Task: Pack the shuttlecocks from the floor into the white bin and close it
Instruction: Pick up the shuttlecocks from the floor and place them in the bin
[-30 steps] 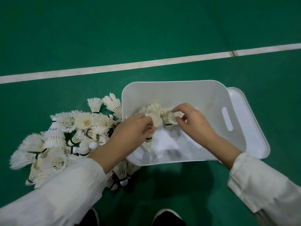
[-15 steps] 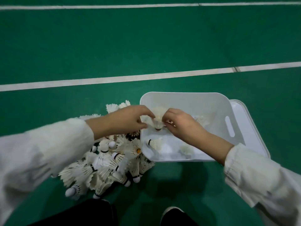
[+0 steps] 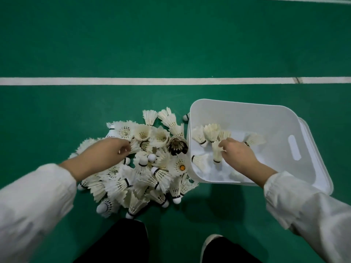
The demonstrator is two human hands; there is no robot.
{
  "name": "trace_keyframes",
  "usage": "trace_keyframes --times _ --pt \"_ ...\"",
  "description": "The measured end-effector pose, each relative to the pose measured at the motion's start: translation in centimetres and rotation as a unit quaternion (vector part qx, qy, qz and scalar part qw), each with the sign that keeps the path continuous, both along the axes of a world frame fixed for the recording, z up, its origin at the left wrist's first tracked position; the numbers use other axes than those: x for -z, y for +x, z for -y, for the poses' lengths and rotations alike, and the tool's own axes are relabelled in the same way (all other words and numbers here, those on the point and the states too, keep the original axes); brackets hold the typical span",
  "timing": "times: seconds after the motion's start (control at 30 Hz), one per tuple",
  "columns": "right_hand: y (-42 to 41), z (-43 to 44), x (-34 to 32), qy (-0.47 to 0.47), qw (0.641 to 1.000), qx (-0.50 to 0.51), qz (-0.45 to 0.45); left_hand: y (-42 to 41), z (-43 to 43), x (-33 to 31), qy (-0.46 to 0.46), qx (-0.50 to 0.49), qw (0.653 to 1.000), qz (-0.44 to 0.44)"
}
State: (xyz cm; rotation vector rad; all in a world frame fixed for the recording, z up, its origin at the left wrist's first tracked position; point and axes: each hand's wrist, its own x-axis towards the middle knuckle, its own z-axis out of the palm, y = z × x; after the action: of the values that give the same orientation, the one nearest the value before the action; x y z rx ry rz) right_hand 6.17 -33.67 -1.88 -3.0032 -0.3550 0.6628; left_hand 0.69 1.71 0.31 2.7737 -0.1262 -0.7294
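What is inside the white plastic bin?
A few white feather shuttlecocks lie in the white plastic bin, with the right hand among them. Whatever is under the hand is hidden.

Two hands [image 3: 106, 154] [image 3: 237, 155]; one bin [image 3: 247, 118]; one lid [image 3: 322, 173]

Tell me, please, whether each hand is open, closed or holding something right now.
Left hand: curled fingers on the shuttlecock pile; grip cannot be told.
Right hand: pinching a shuttlecock inside the white bin.

No legible txt, labels or nos. anywhere.
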Motion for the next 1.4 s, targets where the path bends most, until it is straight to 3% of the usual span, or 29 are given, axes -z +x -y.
trace_keyframes --times 0.13,0.23,0.33,0.43,0.57,0.7,0.83,1.13,1.27,1.4 --pt "-0.1 -1.4 -1.7 0.066 0.997 0.002 0.033 -1.1 0.1 2.6 -0.017 -0.035 0.999 -0.003" --pt "-1.0 -5.0 -4.6 0.149 0.983 -0.078 0.073 -1.1 0.2 3.3 -0.024 -0.040 0.999 0.003" --pt "-1.9 -9.8 -6.1 0.203 0.963 -0.166 0.058 -0.7 0.2 3.4 -0.041 -0.041 0.998 0.014" --pt "-1.3 -14.5 -4.0 0.147 0.964 -0.220 0.029 0.1 0.0 3.7 -0.037 -0.046 0.997 0.043" --pt "0.6 -18.3 0.1 0.018 0.979 -0.202 0.000 2.3 0.0 5.2 -0.029 -0.028 0.994 0.106" --pt "0.7 -19.4 2.9 -0.099 0.970 -0.220 -0.042 4.2 0.7 8.0 -0.007 0.001 0.994 0.113" --pt "0.7 -19.7 3.9 -0.134 0.960 -0.246 -0.028 4.3 1.3 9.9 0.047 0.029 0.992 0.112" --pt "0.7 -19.5 2.3 -0.032 0.975 -0.215 0.041 2.1 0.9 8.5 -0.006 -0.087 0.977 0.194" --pt "-0.2 -19.6 1.3 0.035 0.973 -0.202 0.108 0.7 0.5 6.5 -0.088 -0.089 0.973 0.194" --pt "-1.0 -19.2 0.9 0.119 0.969 -0.171 0.131 -2.7 -1.9 3.7 -0.134 -0.166 0.959 0.187"
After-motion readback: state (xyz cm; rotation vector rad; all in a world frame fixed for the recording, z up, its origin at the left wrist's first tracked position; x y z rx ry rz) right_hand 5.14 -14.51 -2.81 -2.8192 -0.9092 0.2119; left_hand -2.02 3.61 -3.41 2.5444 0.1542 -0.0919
